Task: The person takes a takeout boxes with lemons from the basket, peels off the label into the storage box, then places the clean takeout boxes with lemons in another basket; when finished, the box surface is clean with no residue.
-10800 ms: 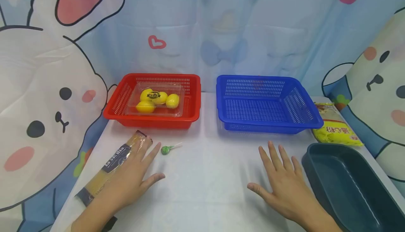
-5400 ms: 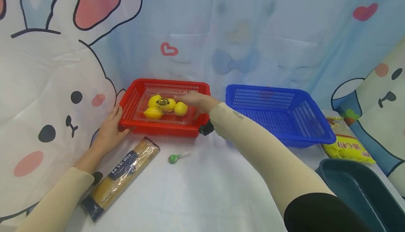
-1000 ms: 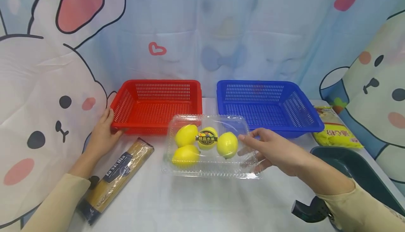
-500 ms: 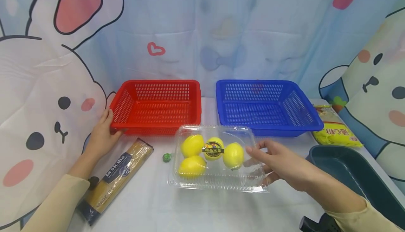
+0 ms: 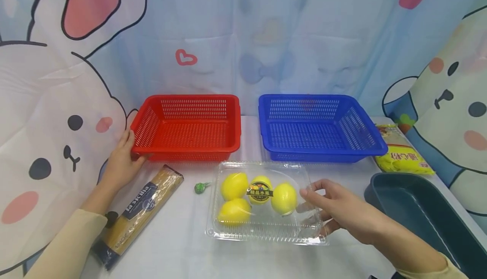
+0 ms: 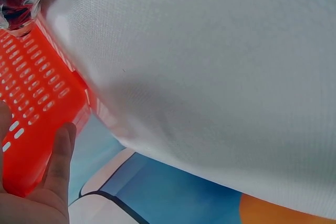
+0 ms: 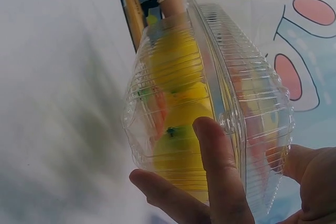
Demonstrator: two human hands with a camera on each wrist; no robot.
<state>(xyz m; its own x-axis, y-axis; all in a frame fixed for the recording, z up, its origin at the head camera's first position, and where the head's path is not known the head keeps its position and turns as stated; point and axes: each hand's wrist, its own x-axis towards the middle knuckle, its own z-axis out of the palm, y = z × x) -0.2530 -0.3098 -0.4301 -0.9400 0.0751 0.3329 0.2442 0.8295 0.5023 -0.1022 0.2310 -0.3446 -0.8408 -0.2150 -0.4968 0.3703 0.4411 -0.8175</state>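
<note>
A clear plastic clamshell box (image 5: 262, 228) holds several yellow lemons (image 5: 284, 198) under a black label. My right hand (image 5: 346, 207) grips its right end, thumb on the lid and fingers beneath; the right wrist view shows the fingers over the ribbed plastic box (image 7: 252, 77). The box is held up above the white table. With fairly straight fingers, my left hand (image 5: 121, 162) rests against the front left corner of the red basket (image 5: 190, 133). In the left wrist view, fingers (image 6: 60, 156) lie along the red basket (image 6: 37, 77). Left of the box is a green lollipop (image 5: 199, 187), its stick partly hidden.
A pack of spaghetti (image 5: 140, 213) lies slantwise by my left forearm. The blue basket (image 5: 304, 133) stands at the back right, beside a yellow bag of pasta (image 5: 405, 154). A dark green tub (image 5: 422, 220) sits at the right edge. A printed curtain (image 5: 281, 29) closes off the back.
Earlier the lemon box lay in the red basket; my right hand has lifted it out and brought it nearer and slightly right. The lollipop shows again. My left hand has moved to the red basket.
</note>
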